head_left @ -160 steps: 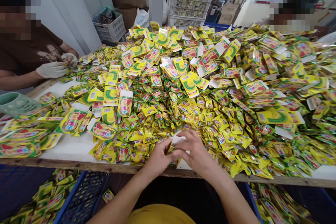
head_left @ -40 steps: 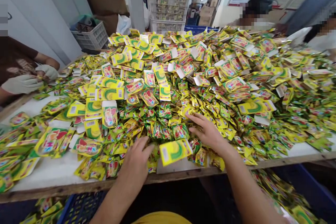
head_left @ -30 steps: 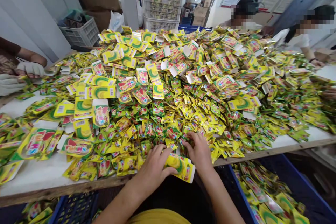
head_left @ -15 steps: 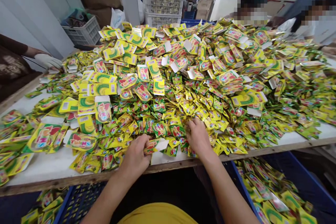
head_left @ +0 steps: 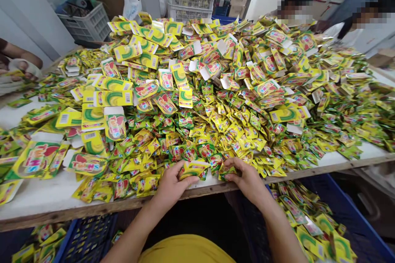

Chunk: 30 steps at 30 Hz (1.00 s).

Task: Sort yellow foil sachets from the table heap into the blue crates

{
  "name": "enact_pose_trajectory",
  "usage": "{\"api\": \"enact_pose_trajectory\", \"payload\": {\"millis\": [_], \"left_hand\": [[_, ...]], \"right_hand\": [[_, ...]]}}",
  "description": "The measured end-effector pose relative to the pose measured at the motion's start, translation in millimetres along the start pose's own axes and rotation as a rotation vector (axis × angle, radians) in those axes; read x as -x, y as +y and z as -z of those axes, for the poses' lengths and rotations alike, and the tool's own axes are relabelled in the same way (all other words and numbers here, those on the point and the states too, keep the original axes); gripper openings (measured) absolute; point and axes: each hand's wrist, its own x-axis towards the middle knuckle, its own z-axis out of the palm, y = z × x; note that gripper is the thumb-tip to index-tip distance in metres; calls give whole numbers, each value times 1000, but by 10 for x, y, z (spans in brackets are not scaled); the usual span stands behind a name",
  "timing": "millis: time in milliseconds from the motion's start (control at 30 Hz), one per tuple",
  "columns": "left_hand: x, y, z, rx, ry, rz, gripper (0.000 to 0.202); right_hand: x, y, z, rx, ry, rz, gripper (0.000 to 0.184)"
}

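At the front edge of the worktop [head_left: 55, 189], the left hand [head_left: 171, 184] pinches a yellow carton [head_left: 194, 167] between thumb and fingers; a light grip should keep its card from buckling. Just beside it, the right hand [head_left: 249, 181] pinches what looks like a small sachet [head_left: 227, 171], best held by its edge so it stays flat. Fingers hide part of both, and the carton's inside can't be seen. Beyond, the heap of sachets [head_left: 234, 126] buries its lower layers; far left, a co-worker's gloved hands [head_left: 28, 68] are partly cut off
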Motion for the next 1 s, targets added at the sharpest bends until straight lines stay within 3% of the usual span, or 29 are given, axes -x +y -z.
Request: {"api": "enact_pose_trajectory", "payload": {"millis": [100, 267, 333, 400, 467, 533, 633, 767, 900, 1000], "left_hand": [[-27, -44, 30, -72, -29, 11, 21], [20, -11, 103, -150, -116, 9, 20], [48, 38, 130, -137, -198, -16, 17], [83, 107, 152, -156, -266, -77, 18], [122, 180, 143, -267, -276, -173, 37], [154, 240, 84, -443, -206, -241, 54], [172, 282, -85, -683, -6, -237, 49], [138, 261, -296, -859, 199, -249, 37], [89, 179, -403, -906, 316, -208, 27], [86, 93, -472, -844, 339, -210, 33]], "right_hand": [[-171, -4, 28, 252, -143, 71, 44], [-274, 14, 35, 607, -162, 181, 22], [-202, 38, 28, 579, -145, 245, 17], [-111, 24, 44, 429, -101, 222, 16], [-26, -84, 61, 213, 8, 136, 20], [38, -302, 30, -26, 160, 78, 28], [86, -695, -165, -267, 288, 93, 24], [100, -900, -496, -7, 416, 219, 17], [44, -778, -545, 151, 368, 280, 14], [-56, -718, -448, 202, 195, 300, 22]]}}
